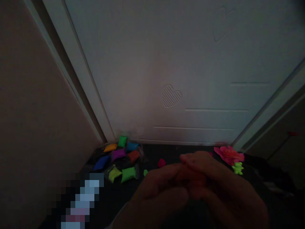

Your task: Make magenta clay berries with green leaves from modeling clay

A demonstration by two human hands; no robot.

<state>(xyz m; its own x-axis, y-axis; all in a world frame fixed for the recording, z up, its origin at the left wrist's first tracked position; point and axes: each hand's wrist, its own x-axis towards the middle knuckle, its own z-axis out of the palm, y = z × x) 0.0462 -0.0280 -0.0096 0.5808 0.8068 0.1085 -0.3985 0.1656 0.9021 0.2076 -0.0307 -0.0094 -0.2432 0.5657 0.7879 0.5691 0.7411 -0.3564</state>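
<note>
Low in the head view, my left hand [159,190] and my right hand [228,184] meet, fingers curled and closed around a lump of orange-red modelling clay [194,178]. The fingers cover much of the lump, and dim light hides its exact shape. Behind my left fingers, a small pink-red piece of clay [161,163] lies on the dark surface [152,149]. A bit of green [145,172] shows at the edge of my left hand. Beyond my right hand are a pink flower-like piece [230,155] and a small yellow-green bear-shaped figure [237,168].
Several coloured clay packets lie at the left, among them a blue packet [101,163], a purple packet [118,154] and a green packet [129,174]. A white panel with embossed hearts [171,96] rises behind the surface. A brown wall [35,111] stands at left.
</note>
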